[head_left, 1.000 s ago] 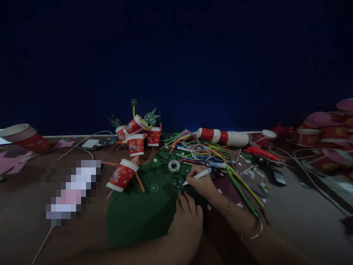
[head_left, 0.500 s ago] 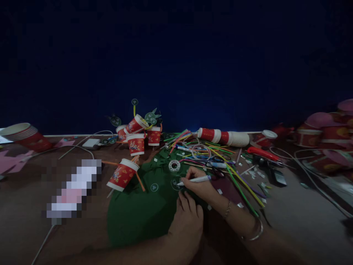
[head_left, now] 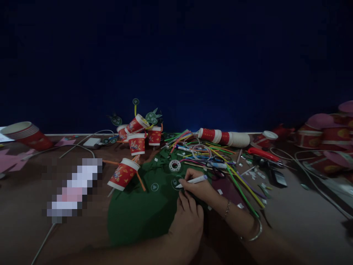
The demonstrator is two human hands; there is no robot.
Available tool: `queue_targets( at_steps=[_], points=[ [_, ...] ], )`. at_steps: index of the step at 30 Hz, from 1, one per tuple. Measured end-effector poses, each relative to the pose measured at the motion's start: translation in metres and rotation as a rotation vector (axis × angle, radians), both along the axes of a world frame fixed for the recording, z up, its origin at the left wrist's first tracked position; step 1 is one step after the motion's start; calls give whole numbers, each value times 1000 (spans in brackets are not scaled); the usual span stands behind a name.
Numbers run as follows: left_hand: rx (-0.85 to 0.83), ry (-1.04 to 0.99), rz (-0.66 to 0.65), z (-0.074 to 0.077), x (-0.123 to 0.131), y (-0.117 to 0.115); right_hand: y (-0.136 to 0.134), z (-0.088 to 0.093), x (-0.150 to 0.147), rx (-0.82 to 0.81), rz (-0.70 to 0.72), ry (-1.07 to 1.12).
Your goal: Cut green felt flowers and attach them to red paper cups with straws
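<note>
Right hand [head_left: 195, 186] pinches a marker [head_left: 199, 179], partly hiding a drawing [head_left: 174, 182]; left hand [head_left: 188, 217], palm unseen, rests half-open on green paper [head_left: 138, 211].

The right arm [head_left: 242, 220] is ringed twice. Next to the wrist sits a bracelet [head_left: 227, 209], thin and chain-like, apparently of small links or beads with a dull metallic glint; the dim light hides its exact colour. Higher up the forearm is a bangle [head_left: 259, 231], a smooth, silvery band, broader than the bracelet and bright along its outer curve; whether it closes fully cannot be seen. The left arm [head_left: 150, 246] is bare from the left grip [head_left: 190, 217] to the edge of view. The right grip [head_left: 196, 184] is uncovered too; nails are too dark to make out.
</note>
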State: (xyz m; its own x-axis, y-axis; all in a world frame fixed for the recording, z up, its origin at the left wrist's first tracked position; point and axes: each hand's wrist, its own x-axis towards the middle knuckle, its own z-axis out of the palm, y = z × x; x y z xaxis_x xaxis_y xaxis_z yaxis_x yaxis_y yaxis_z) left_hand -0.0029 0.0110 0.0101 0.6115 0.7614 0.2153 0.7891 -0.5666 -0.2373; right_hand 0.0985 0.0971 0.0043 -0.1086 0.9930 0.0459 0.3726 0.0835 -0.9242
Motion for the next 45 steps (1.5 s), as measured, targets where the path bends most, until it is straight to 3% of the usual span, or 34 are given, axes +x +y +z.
queue_targets(
  at_steps=[18,26,39,45],
  points=[
    [18,-17,6,-1,0,0,1,-4,0,24,-8,-16],
    [18,-24,-2,-1,0,0,3,9,2,-47,-137,205],
    [18,-1,5,-1,0,0,2,4,3,45,-201,26],
    [10,0,7,0,0,-1,3,3,4,41,-164,-15]
  ],
)
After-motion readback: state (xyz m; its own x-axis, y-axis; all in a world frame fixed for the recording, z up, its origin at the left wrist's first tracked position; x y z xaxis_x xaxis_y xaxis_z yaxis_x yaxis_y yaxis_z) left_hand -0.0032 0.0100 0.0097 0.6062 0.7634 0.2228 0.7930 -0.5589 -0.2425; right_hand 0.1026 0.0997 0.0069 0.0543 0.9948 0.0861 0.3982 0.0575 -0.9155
